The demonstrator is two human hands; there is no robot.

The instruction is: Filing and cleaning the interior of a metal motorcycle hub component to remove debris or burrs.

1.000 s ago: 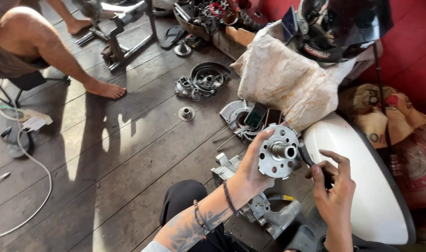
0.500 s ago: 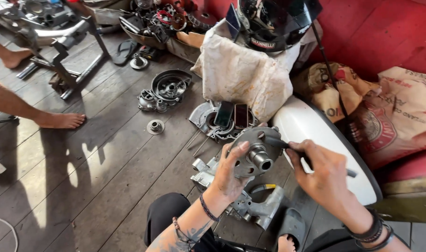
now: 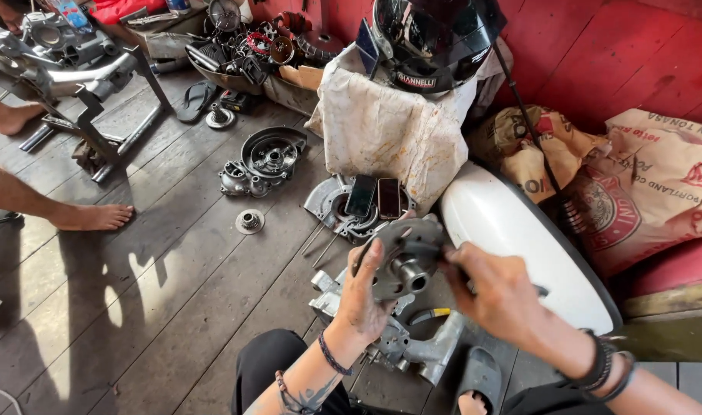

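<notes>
Both hands [image 3: 366, 296] [image 3: 497, 292] hold (firmly) metal hub [image 3: 405, 265].

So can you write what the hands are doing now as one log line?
left hand: holds round metal hub | right hand: grips tool at hub, tool mostly hidden | below: engine casing on plank floor

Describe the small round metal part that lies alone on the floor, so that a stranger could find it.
Start at the large round engine cover on the dark wooden floor, left of the cloth-draped bundle. Just below it, toward a bare foot, lies the small metal disc. Unlike its neighbours, it lies alone, flat, with a raised hub.
</notes>
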